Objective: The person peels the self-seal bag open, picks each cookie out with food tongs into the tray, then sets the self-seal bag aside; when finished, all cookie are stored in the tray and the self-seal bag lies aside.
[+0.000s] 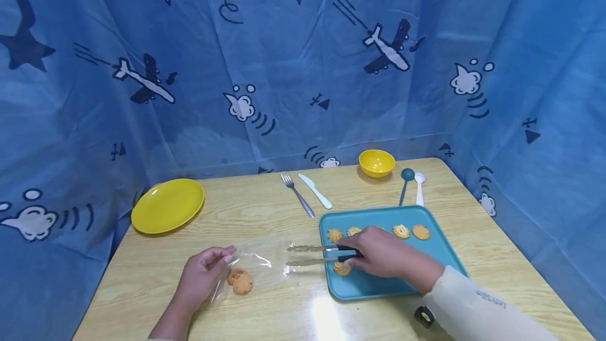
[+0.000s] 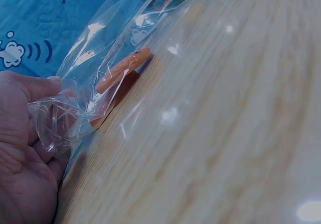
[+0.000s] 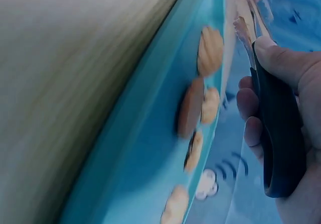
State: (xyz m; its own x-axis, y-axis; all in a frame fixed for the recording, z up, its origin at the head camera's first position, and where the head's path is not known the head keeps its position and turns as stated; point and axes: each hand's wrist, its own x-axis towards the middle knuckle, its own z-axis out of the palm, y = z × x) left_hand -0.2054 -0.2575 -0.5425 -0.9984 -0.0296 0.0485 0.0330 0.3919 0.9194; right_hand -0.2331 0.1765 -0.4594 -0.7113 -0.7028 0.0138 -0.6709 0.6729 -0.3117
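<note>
On the left, my left hand [image 1: 196, 278] pinches the end of a clear plastic bag [image 1: 267, 254] lying on the wooden table. Inside the bag, close to these fingers, are round brown cookies [image 1: 242, 282]; in the left wrist view one cookie [image 2: 123, 71] leans on edge under the film. My right hand [image 1: 385, 254] grips black-handled tongs [image 3: 281, 128] above a blue tray [image 1: 431, 254]. The metal arms of the tongs point left, parted, their tips over the bag's right end, with nothing visible between them. Several cookies [image 1: 421, 232] lie on the tray, some hidden behind the hand.
A yellow plate [image 1: 168, 207] is at the back left. Behind the bag lie a fork [image 1: 298, 196] and a pale knife [image 1: 315, 192]. Beyond the tray are a yellow bowl [image 1: 376, 163], a dark spoon [image 1: 405, 183] and a white spoon [image 1: 420, 186]. A blue patterned curtain [image 1: 293, 67] encloses the table.
</note>
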